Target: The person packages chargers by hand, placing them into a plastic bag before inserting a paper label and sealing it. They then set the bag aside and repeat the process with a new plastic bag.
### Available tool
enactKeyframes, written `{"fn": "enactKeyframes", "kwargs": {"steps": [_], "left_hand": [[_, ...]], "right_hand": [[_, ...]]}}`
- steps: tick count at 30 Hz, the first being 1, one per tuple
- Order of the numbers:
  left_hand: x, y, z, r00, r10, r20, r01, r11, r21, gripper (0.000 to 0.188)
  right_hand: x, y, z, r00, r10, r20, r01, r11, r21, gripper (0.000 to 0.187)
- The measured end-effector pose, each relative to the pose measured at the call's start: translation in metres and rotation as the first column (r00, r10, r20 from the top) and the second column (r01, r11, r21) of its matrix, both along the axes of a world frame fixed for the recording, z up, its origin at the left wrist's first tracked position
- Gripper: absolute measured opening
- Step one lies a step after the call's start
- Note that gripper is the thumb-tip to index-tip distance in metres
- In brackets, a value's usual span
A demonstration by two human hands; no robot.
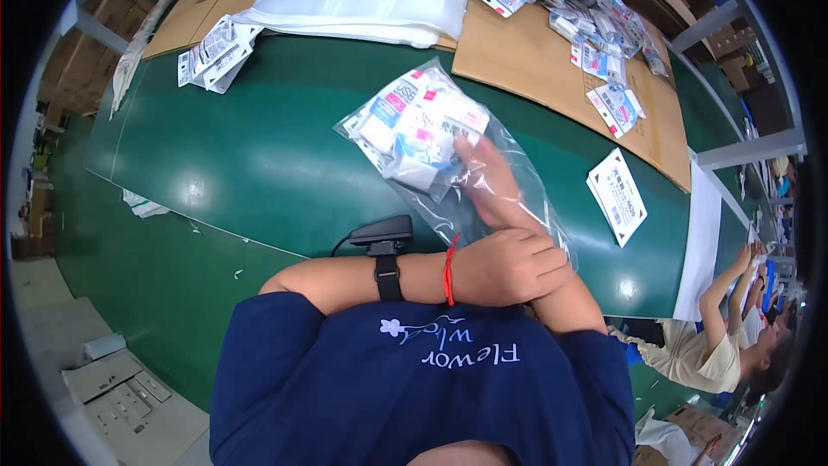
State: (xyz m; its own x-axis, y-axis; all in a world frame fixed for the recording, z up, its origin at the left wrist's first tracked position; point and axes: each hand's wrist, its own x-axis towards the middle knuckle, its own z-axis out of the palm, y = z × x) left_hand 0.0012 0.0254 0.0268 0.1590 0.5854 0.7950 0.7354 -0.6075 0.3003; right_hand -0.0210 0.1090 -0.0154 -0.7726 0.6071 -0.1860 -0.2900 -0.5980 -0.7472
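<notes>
A clear plastic bag (pixel 532 185) lies at a slant in front of me, its mouth around my right wrist. Inside it my right hand (pixel 490 179) reaches up to a bunch of small carded packets (pixel 423 125), white with pink and blue print. The thumb rests on top of them; the other fingers are partly hidden under the bunch. My left hand (pixel 524 266) is closed over the bag's mouth at my right wrist, gathering the film. The left wrist wears a red string and a black strap with a small dark device (pixel 381 231).
A stack of clear bags (pixel 362 0) lies at the far side on cardboard. Loose carded packets (pixel 595 26) are heaped at the far right on a cardboard sheet (pixel 526 60). Printed labels (pixel 618 198) lie right and far left on the green table (pixel 259 147). Another person (pixel 711 336) works at right.
</notes>
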Motion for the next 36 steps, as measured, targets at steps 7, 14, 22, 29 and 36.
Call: {"fn": "enactKeyframes", "kwargs": {"steps": [7,14,22,29,36], "left_hand": [[-0.013,0.000,-0.003,1.000,-0.010,0.003,0.010,0.999,0.042,0.025],[-0.017,-0.010,-0.010,0.991,-0.118,-0.059,0.122,0.991,0.060,0.021],[-0.023,-0.006,-0.008,0.976,-0.209,0.065,0.213,0.976,-0.050,0.020],[-0.166,-0.005,0.002,0.627,0.635,0.452,-0.613,0.760,-0.216,0.034],[-0.198,-0.011,-0.013,0.476,0.646,0.596,0.072,0.647,-0.759,0.053]], "right_hand": [[0.026,0.026,0.018,0.938,0.278,0.205,-0.293,0.955,0.042,0.039],[0.009,0.013,0.027,0.988,0.092,0.124,-0.088,0.995,-0.041,0.035],[-0.013,0.009,0.016,0.944,0.164,0.285,-0.207,0.970,0.125,0.036],[0.008,0.020,0.004,0.993,0.115,0.031,-0.119,0.968,0.222,0.042],[-0.002,0.002,0.028,0.991,0.137,-0.007,-0.135,0.984,0.116,0.051]]}}
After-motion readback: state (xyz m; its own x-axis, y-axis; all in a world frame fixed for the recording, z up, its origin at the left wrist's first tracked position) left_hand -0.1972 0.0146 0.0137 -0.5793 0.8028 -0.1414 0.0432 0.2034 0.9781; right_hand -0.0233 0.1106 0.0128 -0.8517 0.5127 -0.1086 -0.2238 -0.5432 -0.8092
